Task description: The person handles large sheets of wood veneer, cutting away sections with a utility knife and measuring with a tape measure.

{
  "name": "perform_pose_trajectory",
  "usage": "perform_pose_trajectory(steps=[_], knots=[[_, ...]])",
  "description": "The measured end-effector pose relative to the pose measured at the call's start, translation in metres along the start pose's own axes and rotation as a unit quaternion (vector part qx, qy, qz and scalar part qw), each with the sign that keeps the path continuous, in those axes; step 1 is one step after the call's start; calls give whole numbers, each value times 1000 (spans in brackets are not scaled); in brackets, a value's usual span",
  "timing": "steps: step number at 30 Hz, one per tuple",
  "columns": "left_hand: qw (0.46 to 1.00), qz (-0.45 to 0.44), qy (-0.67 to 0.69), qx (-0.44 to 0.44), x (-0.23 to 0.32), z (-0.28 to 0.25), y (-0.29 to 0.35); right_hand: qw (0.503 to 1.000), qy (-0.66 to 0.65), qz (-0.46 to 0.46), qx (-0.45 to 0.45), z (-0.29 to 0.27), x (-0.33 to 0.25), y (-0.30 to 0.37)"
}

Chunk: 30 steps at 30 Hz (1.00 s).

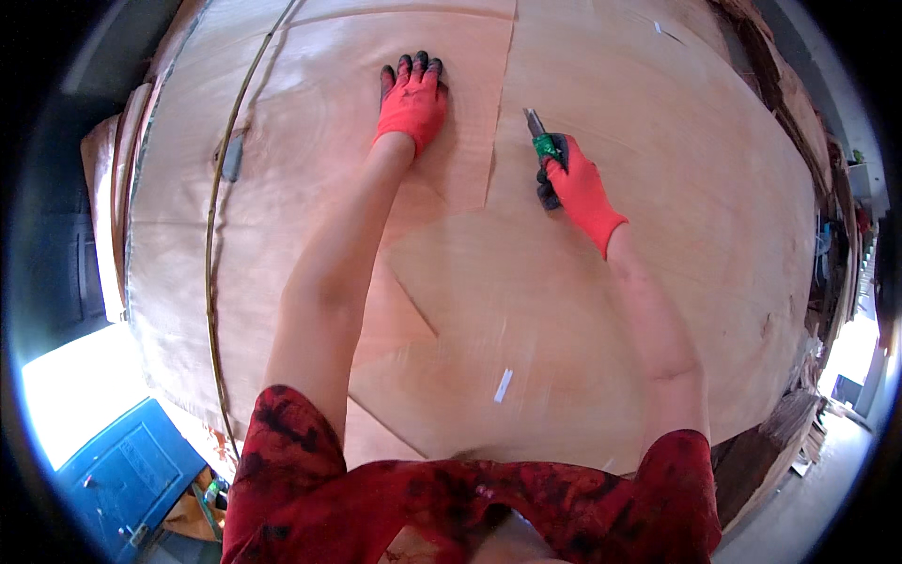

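My left hand (413, 105), in a red glove with dark fingertips, lies flat with fingers spread on a pinkish wood veneer sheet (460, 56). To its right, my right hand (575, 183), gloved the same way, is closed round a utility knife (536, 127) wrapped in green. The blade end points up and away, a little to the right of the sheet's straight edge. Whether the tip touches the wood cannot be seen. Beneath lies a broad pale wood sheet (658, 122). Nearer me, angled veneer edges show beside my left forearm.
A long thin strip (214, 216) runs down the left side, near a small grey patch (233, 158). White tape pieces (504, 385) lie on the wood. Rough wood edges (770, 442) border the right side. A blue cabinet (132, 479) stands at the lower left.
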<state>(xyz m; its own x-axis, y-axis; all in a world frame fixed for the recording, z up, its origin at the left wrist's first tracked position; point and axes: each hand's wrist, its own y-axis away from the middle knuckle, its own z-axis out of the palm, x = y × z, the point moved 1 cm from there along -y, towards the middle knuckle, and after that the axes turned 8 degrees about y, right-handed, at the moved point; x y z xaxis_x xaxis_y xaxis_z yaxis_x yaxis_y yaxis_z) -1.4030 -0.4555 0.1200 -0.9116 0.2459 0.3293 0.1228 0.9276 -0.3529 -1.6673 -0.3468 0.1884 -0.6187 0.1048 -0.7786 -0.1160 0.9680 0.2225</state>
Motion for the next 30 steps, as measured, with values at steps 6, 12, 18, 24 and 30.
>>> perform_pose_trajectory(steps=[6,12,18,24,30], knots=[[978,-57,198,23,-7,-2,-2,983,155,-103,7,21,-73,-81],[967,-73,240,43,-5,-7,-3,933,332,-132,40,79,-97,-139],[1000,-3,-7,11,-8,7,-4,915,391,-99,0,93,-107,-131],[999,-23,-45,-13,-7,16,-8,903,422,-65,-48,68,-75,-57],[1000,-8,-13,14,-7,14,-8,908,406,-88,-52,50,-43,-9]])
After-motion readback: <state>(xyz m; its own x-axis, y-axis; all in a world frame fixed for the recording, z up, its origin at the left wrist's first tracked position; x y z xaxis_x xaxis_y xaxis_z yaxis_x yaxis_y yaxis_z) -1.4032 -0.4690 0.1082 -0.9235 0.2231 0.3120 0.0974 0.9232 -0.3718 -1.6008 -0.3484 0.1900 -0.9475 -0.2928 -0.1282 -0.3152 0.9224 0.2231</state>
